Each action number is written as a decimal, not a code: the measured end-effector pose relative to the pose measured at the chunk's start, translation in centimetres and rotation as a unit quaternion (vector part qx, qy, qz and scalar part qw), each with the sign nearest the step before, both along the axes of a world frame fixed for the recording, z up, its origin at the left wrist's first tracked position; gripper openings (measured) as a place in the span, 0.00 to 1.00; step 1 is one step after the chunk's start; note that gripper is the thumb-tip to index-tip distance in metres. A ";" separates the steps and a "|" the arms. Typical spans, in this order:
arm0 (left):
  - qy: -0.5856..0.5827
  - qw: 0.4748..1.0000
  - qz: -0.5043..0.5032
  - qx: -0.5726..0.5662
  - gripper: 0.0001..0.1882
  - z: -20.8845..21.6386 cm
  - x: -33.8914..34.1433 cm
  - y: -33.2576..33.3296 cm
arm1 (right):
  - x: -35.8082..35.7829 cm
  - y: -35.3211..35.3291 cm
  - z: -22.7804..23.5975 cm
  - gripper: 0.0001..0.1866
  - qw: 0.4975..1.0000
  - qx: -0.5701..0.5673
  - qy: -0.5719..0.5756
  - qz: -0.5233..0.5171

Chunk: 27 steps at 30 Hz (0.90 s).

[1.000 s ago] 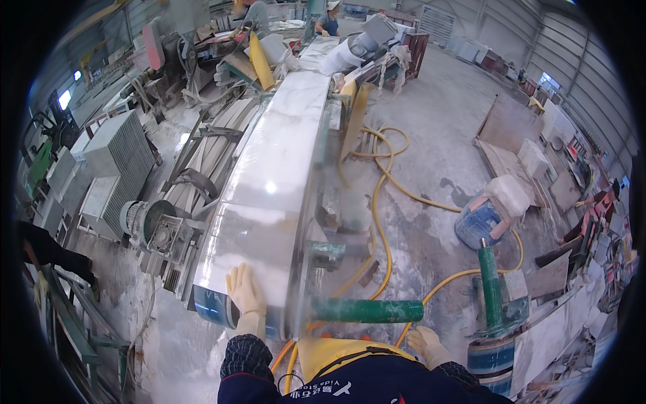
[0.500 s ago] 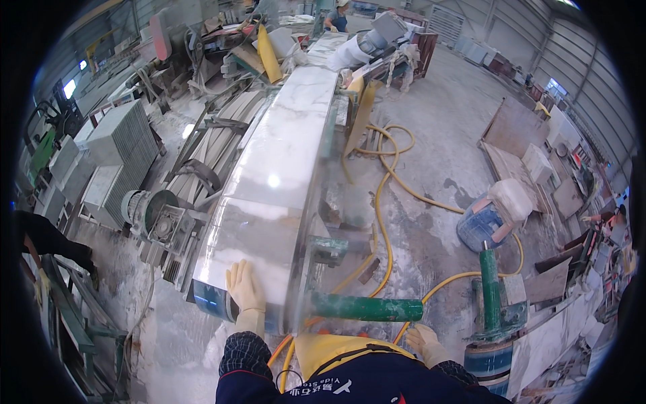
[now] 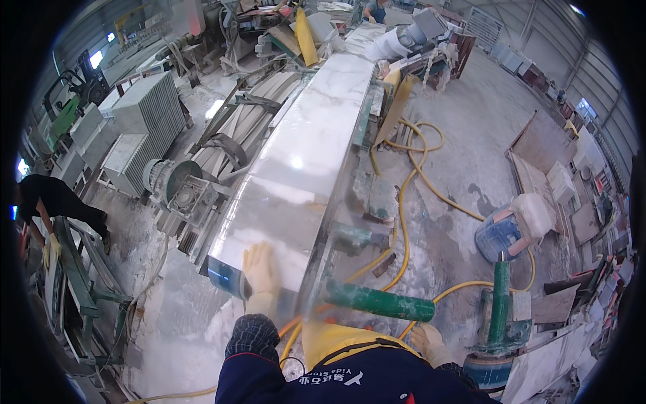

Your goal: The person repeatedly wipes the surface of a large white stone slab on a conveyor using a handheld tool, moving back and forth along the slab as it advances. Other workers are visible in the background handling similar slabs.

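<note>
- Everything on the floor sits higher and further right than a second ago, so the head camera has tilted and turned; the co-worker (image 3: 64,198) at the left edge now shows more, bent over with both gloved hands on a green metal frame (image 3: 73,273).
- Pale polished stone (image 3: 313,138), white with grey bands, runs as a long glossy strip from the middle up to the top. One crosswise line; can't tell if it's a joint.
- Under its near end: a smooth blue roller (image 3: 225,277), rounded.
- Left hand (image 3: 261,269), in a cream glove, lies flat with fingers stretched out, right on the stone's near end, lower middle of the frame. Same spot on the stone as before, roughly.
- Right hand (image 3: 431,343), also gloved, is low, just below the tip of a scuffed green cylinder (image 3: 383,301), off to the right of the stone. Can't tell if it's gripping anything.
- Ribbed grey motor (image 3: 182,192) left of the stone, rubbery yellow hose (image 3: 404,232) snaking over the wet, dusty concrete on the right.
</note>
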<state>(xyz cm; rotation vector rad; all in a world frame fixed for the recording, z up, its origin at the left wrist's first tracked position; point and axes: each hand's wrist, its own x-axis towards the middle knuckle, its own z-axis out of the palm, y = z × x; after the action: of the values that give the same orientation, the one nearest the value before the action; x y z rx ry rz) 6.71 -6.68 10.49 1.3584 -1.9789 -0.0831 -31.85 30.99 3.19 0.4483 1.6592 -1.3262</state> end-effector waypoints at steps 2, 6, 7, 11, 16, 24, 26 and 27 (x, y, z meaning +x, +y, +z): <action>-0.003 1.000 0.005 -0.003 0.15 0.1 0.0 0.1 | -0.1 -0.1 0.2 0.11 1.000 -0.019 -0.014 0.002; -0.006 1.000 0.011 -0.011 0.15 0.2 0.1 0.4 | -0.4 0.2 -0.2 0.14 0.999 -0.019 -0.009 0.041; -0.006 1.000 0.011 -0.011 0.15 0.2 0.1 0.4 | -0.6 0.4 -0.3 0.18 0.997 -0.019 -0.008 0.068; -0.001 1.000 0.003 -0.011 0.16 0.3 0.3 0.7 | -0.7 1.0 -0.5 0.22 0.995 -0.053 -0.041 0.073; -0.009 1.000 0.002 -0.015 0.16 0.3 0.5 1.0 | -0.2 0.4 0.0 0.10 0.996 -0.053 -0.029 0.067; -0.021 1.000 0.004 -0.007 0.17 -0.3 1.0 1.2 | -0.1 1.2 -1.0 0.11 0.991 -0.104 -0.068 0.047; -0.024 1.000 0.004 -0.009 0.17 -0.5 1.1 1.3 | -0.5 1.6 -2.0 0.11 0.991 -0.105 -0.067 0.054; -0.027 1.000 0.004 -0.008 0.17 -0.5 1.2 1.2 | -0.8 1.8 -2.4 0.08 0.992 -0.093 -0.065 0.056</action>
<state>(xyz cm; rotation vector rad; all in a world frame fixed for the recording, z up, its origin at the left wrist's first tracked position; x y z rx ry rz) 7.91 -5.44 9.98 1.3716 -2.0134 -0.0277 -32.68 32.82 0.83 0.3187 1.4193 -1.3254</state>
